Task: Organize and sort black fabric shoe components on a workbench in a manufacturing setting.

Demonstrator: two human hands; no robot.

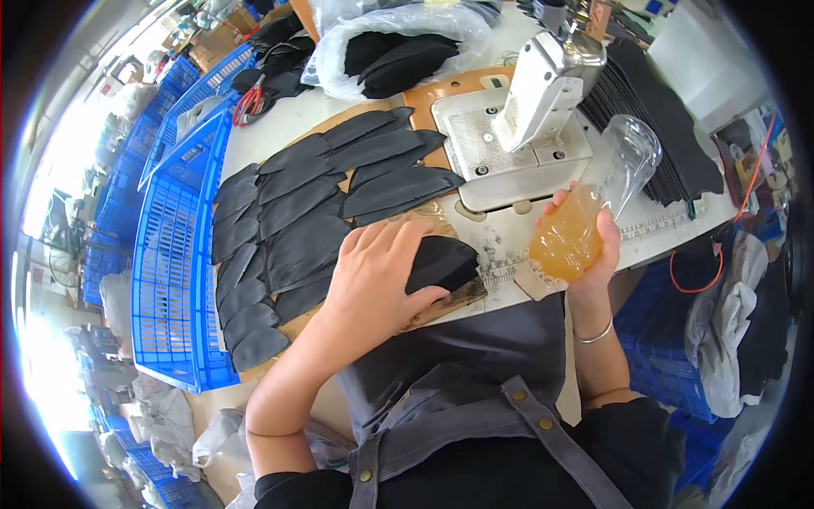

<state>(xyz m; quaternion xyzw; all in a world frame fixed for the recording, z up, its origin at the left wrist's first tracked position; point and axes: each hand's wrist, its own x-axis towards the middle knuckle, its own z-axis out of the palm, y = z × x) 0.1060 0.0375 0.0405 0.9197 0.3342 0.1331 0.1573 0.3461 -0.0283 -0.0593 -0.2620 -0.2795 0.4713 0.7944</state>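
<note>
Amber liquid fills the clear plastic bottle [585, 222] gripped in our right hand [593, 246] above the surface [543, 280], while our left hand [377, 271] lies flat on a black fabric piece [445, 261]; tilted uncapped, it could wet the fabric.

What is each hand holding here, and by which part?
The right hand grips a clear plastic bottle around its lower body. The left hand rests on a black fabric piece, covering its left end.
</note>
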